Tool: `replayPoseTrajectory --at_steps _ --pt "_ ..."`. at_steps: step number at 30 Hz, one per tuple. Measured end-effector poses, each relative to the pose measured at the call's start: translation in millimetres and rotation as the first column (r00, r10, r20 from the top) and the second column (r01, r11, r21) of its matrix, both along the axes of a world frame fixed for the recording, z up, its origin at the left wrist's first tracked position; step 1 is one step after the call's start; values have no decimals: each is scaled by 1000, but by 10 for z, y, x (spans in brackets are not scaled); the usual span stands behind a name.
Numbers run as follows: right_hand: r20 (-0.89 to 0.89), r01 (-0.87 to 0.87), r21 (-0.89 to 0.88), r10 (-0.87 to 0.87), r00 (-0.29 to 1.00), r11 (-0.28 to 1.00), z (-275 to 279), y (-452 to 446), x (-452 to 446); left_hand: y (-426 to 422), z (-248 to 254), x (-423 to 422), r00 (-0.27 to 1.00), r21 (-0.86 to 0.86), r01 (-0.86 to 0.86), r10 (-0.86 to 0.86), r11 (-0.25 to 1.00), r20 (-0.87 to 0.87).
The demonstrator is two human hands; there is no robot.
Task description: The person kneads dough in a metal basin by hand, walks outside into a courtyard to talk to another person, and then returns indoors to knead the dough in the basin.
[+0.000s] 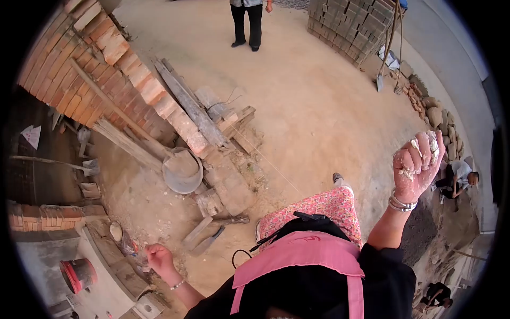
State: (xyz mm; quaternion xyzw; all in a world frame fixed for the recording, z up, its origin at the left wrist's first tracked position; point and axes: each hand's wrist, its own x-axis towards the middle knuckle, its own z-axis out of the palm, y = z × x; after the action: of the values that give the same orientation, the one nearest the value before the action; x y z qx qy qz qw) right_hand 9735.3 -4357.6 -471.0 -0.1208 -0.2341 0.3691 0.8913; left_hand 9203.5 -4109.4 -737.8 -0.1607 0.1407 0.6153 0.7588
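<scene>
My right hand [417, 162] is raised at the right, its fingers curled in. White, pasty stuff [415, 146] clings to its fingers and knuckles; whether more lies inside the fist is hidden. Low at the left, my left hand [160, 260] hangs with its fingers bent inward, and what they hold, if anything, does not show. Nearest to it are rubble and a crumpled plastic bag [127, 245] beside a low brick edge. Between the hands I wear a pink apron [303, 252] over black clothes and a flowered skirt [324, 207].
A brick wall [125, 58] with planks [186, 101] slants down the left to a round metal pan [182, 170]. A trowel-like tool [208, 242] lies on the ground. Person [247, 21] stands ahead; others sit at right. Red bucket [78, 275], brick stack [348, 26], shovel [380, 80].
</scene>
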Motion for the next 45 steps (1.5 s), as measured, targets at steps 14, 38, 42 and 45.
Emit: replayPoseTrajectory --at_steps 14,38,42,45 --pt "-267 -132 220 190 945 966 -1088 -740 4868 -1263 1324 4007 828 249 -83 206 965 -522" --pt "-77 89 57 -84 993 994 -1022 -1602 6383 60 -448 6215 924 214 -161 224 963 -311" --pt "-41 241 -27 -242 969 970 -1035 -1687 6612 776 -482 7550 954 146 -5 49 989 -296" --pt "-23 296 3 -296 955 955 -1093 -1183 6884 1347 -541 8336 965 133 63 -26 989 -262"
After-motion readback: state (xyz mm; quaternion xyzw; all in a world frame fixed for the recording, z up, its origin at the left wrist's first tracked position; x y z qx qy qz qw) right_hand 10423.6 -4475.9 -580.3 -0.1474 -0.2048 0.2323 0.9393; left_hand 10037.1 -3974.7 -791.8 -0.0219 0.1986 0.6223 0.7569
